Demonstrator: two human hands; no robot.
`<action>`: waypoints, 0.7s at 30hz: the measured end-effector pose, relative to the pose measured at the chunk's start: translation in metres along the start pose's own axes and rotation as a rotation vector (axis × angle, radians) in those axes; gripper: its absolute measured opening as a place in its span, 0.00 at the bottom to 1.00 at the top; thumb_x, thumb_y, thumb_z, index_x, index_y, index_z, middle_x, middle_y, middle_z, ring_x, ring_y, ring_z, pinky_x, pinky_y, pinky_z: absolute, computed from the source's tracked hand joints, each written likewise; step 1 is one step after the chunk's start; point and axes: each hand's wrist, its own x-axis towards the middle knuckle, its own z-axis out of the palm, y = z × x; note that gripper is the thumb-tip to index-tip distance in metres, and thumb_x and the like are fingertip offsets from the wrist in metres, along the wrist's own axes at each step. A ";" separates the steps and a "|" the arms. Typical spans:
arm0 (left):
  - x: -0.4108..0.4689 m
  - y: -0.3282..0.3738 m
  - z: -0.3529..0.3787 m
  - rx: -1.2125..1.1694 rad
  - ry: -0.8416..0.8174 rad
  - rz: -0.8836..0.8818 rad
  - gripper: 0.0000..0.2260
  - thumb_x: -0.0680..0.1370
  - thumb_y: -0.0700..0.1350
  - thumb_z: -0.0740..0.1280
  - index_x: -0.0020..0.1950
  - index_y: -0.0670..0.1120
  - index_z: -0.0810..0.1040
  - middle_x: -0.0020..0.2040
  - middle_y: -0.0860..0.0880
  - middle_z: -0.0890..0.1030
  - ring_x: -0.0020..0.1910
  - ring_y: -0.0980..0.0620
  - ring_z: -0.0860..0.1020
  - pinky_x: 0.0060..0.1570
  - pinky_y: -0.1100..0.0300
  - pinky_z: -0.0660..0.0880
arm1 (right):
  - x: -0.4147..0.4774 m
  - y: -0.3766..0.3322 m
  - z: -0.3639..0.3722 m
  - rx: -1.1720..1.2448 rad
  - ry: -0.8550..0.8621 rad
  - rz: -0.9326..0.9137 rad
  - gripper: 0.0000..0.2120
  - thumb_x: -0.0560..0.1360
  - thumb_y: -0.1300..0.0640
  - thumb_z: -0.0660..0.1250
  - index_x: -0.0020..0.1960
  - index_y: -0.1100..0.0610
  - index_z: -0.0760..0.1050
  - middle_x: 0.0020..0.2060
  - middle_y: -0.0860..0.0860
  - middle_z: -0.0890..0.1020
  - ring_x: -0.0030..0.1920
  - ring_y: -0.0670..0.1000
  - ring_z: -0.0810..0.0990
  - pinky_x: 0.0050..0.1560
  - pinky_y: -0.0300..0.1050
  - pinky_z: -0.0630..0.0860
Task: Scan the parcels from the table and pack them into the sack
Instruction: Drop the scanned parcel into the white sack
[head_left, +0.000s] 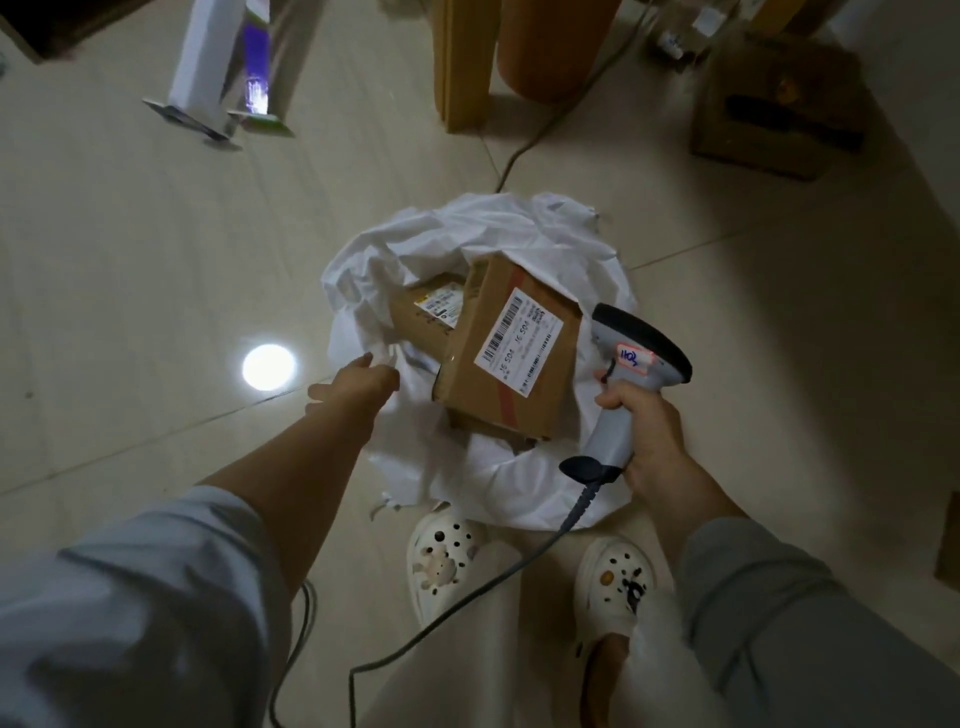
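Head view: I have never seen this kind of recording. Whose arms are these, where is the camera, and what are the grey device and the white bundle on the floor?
The camera sits on a person's head and looks down, so both arms are that person's own. The left hand holds the rim of a white sack standing open on the tiled floor. Inside lie two cardboard boxes: a labelled parcel on top and a second parcel partly under it. The right hand grips a corded barcode scanner, the grey device. The white clogs below are on the person's feet.
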 end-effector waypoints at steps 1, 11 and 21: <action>-0.001 0.000 0.001 -0.026 -0.042 0.000 0.44 0.59 0.47 0.69 0.75 0.59 0.59 0.75 0.41 0.60 0.70 0.36 0.64 0.64 0.39 0.69 | 0.002 0.000 0.001 -0.013 -0.018 -0.011 0.15 0.65 0.66 0.68 0.51 0.60 0.76 0.43 0.53 0.78 0.44 0.54 0.76 0.38 0.43 0.72; 0.011 -0.002 0.022 -0.037 0.082 -0.125 0.44 0.72 0.48 0.75 0.77 0.37 0.51 0.76 0.38 0.57 0.72 0.36 0.62 0.64 0.41 0.66 | 0.018 -0.003 -0.003 -0.135 -0.028 -0.070 0.19 0.54 0.60 0.69 0.45 0.59 0.75 0.40 0.54 0.78 0.38 0.51 0.76 0.36 0.42 0.71; 0.000 -0.006 0.000 -0.022 0.128 0.120 0.05 0.75 0.32 0.64 0.41 0.34 0.70 0.39 0.39 0.71 0.47 0.37 0.75 0.45 0.48 0.74 | 0.020 -0.008 -0.003 -0.260 0.014 -0.033 0.10 0.68 0.64 0.70 0.48 0.61 0.75 0.39 0.54 0.77 0.41 0.54 0.75 0.41 0.45 0.72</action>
